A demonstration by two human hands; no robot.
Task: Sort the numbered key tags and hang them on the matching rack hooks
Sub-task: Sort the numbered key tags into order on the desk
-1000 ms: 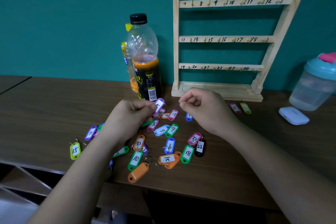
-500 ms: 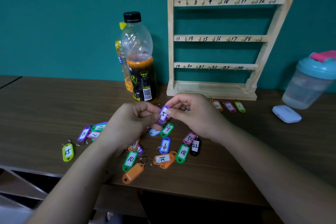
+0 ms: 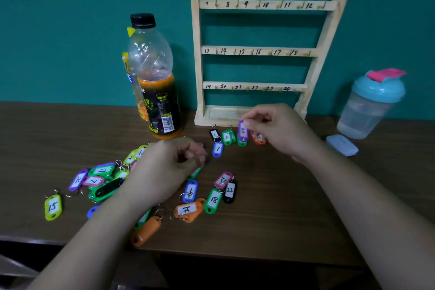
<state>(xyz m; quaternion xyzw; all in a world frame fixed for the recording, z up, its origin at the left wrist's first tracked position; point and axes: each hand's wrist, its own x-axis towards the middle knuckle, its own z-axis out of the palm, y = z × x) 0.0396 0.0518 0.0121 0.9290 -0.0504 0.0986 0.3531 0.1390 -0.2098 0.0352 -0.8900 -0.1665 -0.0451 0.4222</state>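
My right hand (image 3: 280, 129) pinches a purple key tag (image 3: 243, 130) marked 5, just above a short row of tags in front of the wooden rack (image 3: 259, 52). That row holds a black tag 1 (image 3: 214, 134), a green tag 2 (image 3: 227, 137) and an orange tag (image 3: 259, 138). A blue tag 7 (image 3: 218, 149) lies just below the row. My left hand (image 3: 169, 167) hovers with curled fingers over the loose pile, its fingertips at a green tag (image 3: 195, 174). Several more tags, such as 15 (image 3: 53, 207) and 18 (image 3: 213, 200), are scattered on the table.
A bottle of orange drink (image 3: 155, 82) stands left of the rack. A shaker cup with a blue lid (image 3: 369, 103) and a small white case (image 3: 342, 145) sit at the right. The brown table's front edge (image 3: 211, 254) runs below the tags.
My right hand took the purple tag from my left and carried it right, toward the row by the rack. My left hand dropped back over the pile.
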